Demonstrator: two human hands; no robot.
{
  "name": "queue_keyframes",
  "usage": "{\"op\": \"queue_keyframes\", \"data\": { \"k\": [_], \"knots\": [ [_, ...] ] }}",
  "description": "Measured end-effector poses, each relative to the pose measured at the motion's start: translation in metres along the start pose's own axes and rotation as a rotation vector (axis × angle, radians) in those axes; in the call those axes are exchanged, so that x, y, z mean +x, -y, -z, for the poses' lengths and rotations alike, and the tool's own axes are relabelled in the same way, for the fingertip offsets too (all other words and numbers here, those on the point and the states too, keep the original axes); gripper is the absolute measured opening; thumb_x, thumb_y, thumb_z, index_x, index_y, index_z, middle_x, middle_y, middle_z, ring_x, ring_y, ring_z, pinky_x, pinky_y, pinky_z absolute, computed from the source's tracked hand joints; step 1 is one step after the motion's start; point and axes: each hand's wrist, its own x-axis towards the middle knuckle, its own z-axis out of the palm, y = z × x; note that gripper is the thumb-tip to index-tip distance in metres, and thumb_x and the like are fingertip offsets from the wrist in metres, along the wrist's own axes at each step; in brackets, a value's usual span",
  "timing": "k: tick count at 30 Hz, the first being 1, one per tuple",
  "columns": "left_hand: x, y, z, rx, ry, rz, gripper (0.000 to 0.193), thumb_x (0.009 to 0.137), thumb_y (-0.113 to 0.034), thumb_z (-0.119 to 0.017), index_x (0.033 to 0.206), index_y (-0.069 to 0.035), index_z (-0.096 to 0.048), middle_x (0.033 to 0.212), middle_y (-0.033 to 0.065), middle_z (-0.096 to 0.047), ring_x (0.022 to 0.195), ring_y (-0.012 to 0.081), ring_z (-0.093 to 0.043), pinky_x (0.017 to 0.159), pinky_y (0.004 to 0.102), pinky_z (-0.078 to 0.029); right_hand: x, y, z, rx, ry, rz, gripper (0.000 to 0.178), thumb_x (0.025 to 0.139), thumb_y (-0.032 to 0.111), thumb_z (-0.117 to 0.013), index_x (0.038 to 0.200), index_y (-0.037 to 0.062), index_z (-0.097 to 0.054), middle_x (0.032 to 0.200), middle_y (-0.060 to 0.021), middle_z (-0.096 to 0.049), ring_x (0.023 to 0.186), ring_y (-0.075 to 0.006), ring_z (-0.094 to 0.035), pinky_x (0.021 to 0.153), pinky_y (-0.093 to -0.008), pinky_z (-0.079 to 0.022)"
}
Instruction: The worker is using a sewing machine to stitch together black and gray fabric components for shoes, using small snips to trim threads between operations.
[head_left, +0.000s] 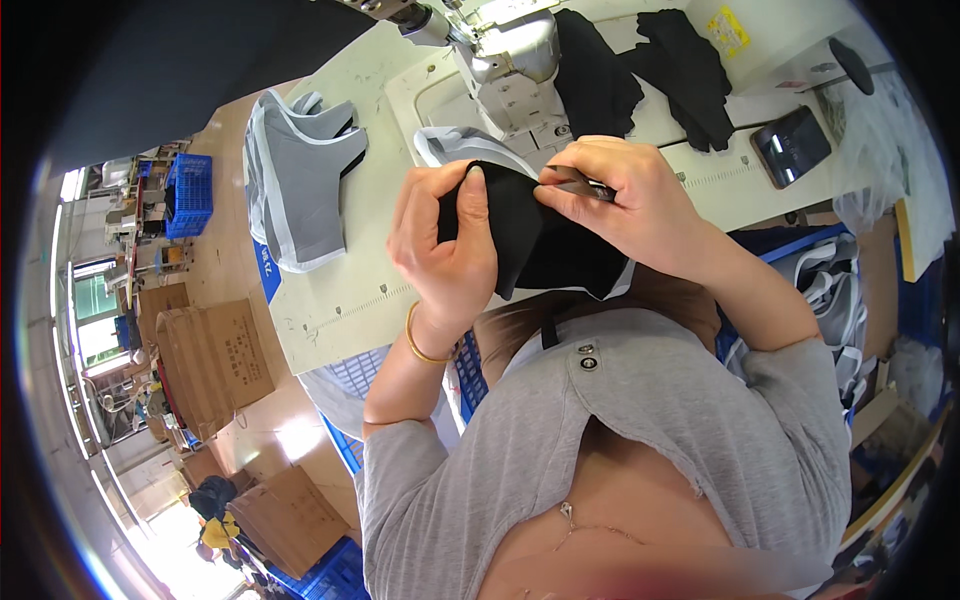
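Note:
My left hand (pixel 442 240) pinches the edge of a black cloth piece (pixel 545 250) between thumb and fingers, in front of the sewing machine (pixel 512 80). Small dark thread snips (pixel 587 187) are in my right hand (pixel 645 205), whose thumb and fingertips meet at the cloth's upper right edge. Between the two hands the black cloth hangs over the table's front edge, with a strip of pale trim showing low on its right side. Behind my hands, a grey and white fabric piece (pixel 470 142) lies beside the machine.
Grey and white cut pieces (pixel 305 180) are stacked on the left of the table (pixel 345 310). Black cloth pieces (pixel 685 75) and a phone (pixel 790 147) lie on the right. A bin of trimmed garments (pixel 825 290) stands at my right; cardboard boxes (pixel 212 365) sit on the floor at left.

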Motion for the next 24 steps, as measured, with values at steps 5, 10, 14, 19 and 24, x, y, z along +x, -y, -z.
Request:
{"op": "queue_keyframes", "data": {
  "k": [5,10,14,19,24],
  "knots": [
    [0.008,0.002,0.006,-0.099,0.085,0.117,0.009,0.088,-0.004,-0.069,0.089,0.004,-0.065,0.076,0.0054,-0.061,0.068,0.0122,-0.056,0.065,0.0237,-0.045,0.003,0.003,0.003,0.014,0.044,-0.043,0.017,0.086,0.014,-0.070,0.090,-0.0009,-0.063,0.071,-0.0103,-0.061,0.062,-0.0196,-0.059,0.059,-0.0315,-0.047],
    [0.040,0.008,0.021,-0.469,0.303,0.469,0.014,0.089,-0.009,-0.071,0.093,0.004,-0.068,0.082,-0.0015,-0.066,0.074,0.0038,-0.055,0.067,0.0187,-0.045,0.007,0.009,0.009,0.230,0.156,-0.367,0.023,0.090,0.022,-0.067,0.087,-0.0013,-0.064,0.063,-0.0059,-0.053,0.059,-0.0081,-0.046,0.055,-0.0263,-0.039],
    [0.077,0.023,0.020,-0.494,0.488,0.627,0.015,0.086,-0.010,-0.074,0.095,0.002,-0.070,0.084,0.0025,-0.069,0.072,0.0045,-0.060,0.065,0.0191,-0.049,0.016,0.009,0.002,0.233,0.033,-0.402,0.028,0.090,0.025,-0.067,0.081,-0.0013,-0.063,0.060,-0.0038,-0.049,0.059,-0.0061,-0.041,0.053,-0.0259,-0.037],
    [0.112,0.038,0.013,-0.712,0.563,0.741,0.014,0.083,-0.003,-0.074,0.095,0.003,-0.069,0.087,0.0058,-0.070,0.075,0.0098,-0.064,0.069,0.0218,-0.051,0.034,0.001,-0.004,0.255,-0.117,-0.301,0.026,0.089,0.021,-0.066,0.078,-0.0013,-0.061,0.059,-0.0016,-0.048,0.060,-0.0047,-0.041,0.053,-0.0262,-0.036],
    [0.134,0.038,0.008,-0.588,0.537,0.775,0.012,0.081,0.000,-0.073,0.093,0.003,-0.069,0.089,0.0076,-0.071,0.082,0.0130,-0.066,0.080,0.0234,-0.051,0.047,-0.003,-0.002,0.281,-0.168,-0.287,0.026,0.089,0.019,-0.065,0.074,-0.0006,-0.058,0.059,0.0020,-0.047,0.060,-0.0033,-0.039,0.052,-0.0251,-0.034]
  ]
}}
